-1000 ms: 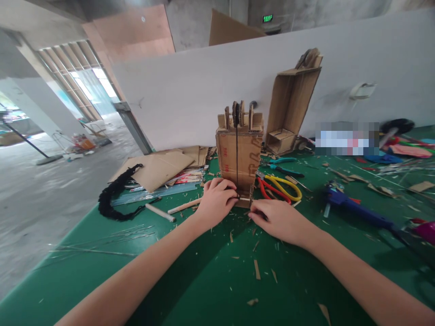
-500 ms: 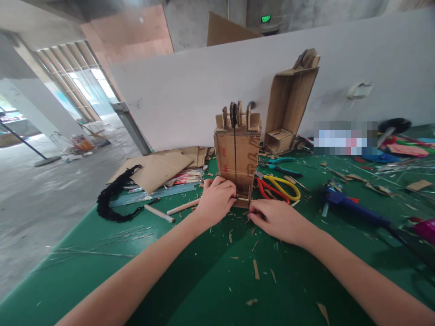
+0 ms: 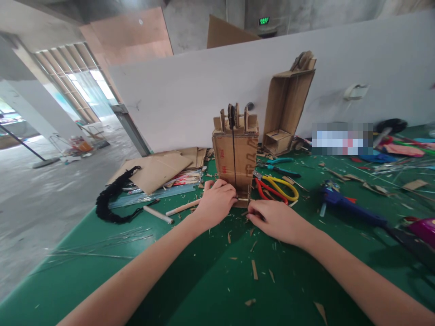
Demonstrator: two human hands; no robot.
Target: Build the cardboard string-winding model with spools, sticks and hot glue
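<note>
In the head view an upright cardboard model [image 3: 226,156] stands on the green table, with cardboard discs and uprights on top. A black string [image 3: 234,156] runs from the top disc down its front to the base. My left hand [image 3: 217,203] is closed around the lower left of the model, fingertips at the base near the string's lower end. At the base's lower right corner my right hand [image 3: 272,219] has its fingers curled in a pinch; what sits between its fingertips is hidden. Close behind that hand lie pliers [image 3: 278,188] with red and yellow handles.
A taller open cardboard box [image 3: 288,106] leans by the white wall. Teal-handled pliers [image 3: 282,170] and a blue glue gun [image 3: 353,206] lie right. Flat cardboard [image 3: 152,167], a black fuzzy strip [image 3: 113,197] and a white stick [image 3: 158,214] lie left. Cardboard scraps litter the table.
The view has shifted very slightly. Both hands stay at the model's base, and I see no clear movement of the model or string.
</note>
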